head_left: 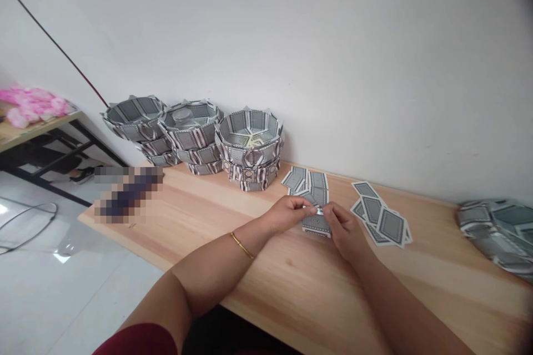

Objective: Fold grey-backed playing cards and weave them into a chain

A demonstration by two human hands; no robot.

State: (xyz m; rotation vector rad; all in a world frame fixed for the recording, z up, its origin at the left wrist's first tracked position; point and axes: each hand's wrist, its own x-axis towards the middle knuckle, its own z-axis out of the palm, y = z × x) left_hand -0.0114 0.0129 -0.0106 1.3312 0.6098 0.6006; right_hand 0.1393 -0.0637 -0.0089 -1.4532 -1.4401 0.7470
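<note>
My left hand (293, 212) and my right hand (343, 227) meet over the table, fingertips pinched on a grey patterned playing card (316, 223). A narrow white edge of the card shows between the fingers, and its grey back hangs below them. Just behind my hands lie more grey playing cards (318, 180), some overlapping. To the right of my right hand is a loose, fanned pile of flat cards (391, 226) with white borders. How the card is folded under my fingertips is partly hidden.
Three stacked baskets built of folded cards, a left one (144, 136), a middle one (195, 138) and a right one (250, 150), stand along the wall. Another card basket (495, 233) is at the far right of the wooden table (275, 266). Pink flowers (33, 105) lie on a side table.
</note>
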